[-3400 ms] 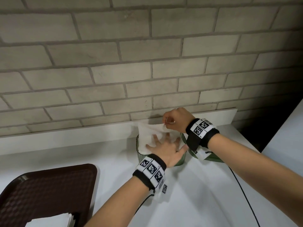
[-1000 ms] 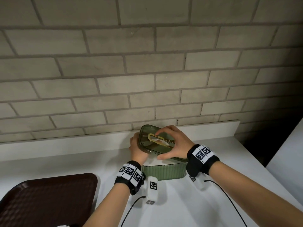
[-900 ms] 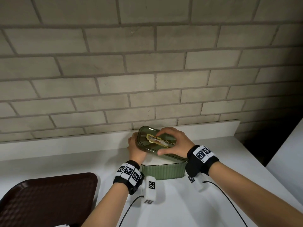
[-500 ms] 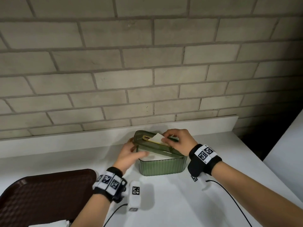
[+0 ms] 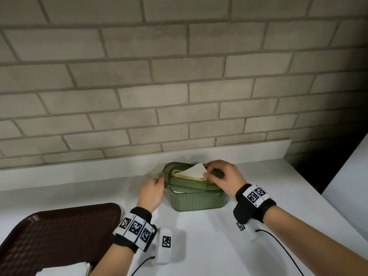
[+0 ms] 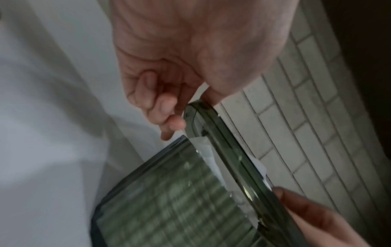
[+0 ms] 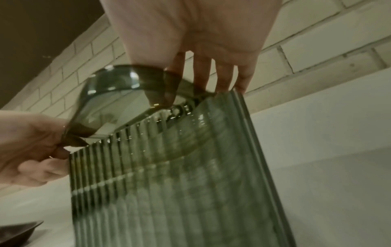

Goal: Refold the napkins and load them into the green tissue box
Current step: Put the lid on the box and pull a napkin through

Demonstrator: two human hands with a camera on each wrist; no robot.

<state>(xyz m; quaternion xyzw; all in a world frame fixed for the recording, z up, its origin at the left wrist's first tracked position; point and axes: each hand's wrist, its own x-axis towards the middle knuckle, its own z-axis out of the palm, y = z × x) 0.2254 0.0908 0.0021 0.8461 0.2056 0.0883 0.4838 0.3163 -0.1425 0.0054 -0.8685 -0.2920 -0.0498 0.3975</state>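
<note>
The green ribbed tissue box [image 5: 199,200] stands on the white counter near the wall. Its translucent green lid [image 5: 179,172] lies tilted on top, its left end raised. A white napkin [image 5: 196,170] pokes up through the lid's slot. My right hand [image 5: 219,176] pinches that napkin's corner above the lid. My left hand [image 5: 153,188] grips the lid's left end. The left wrist view shows the lid's edge [image 6: 222,142], the box wall [image 6: 169,200] and napkin paper [image 6: 206,150] between them. In the right wrist view my fingers [image 7: 201,75] reach over the lid [image 7: 118,93] above the box [image 7: 180,183].
A dark brown tray [image 5: 59,226] sits at the lower left with a stack of white napkins [image 5: 65,269] at its near edge. A white ledge [image 5: 99,168] runs along the brick wall. A black cable [image 5: 278,244] trails across the counter on the right.
The lid has come onto the open, filled box. A napkin corner has come up through its slot in my right hand. My left hand shifted to the lid's left end.
</note>
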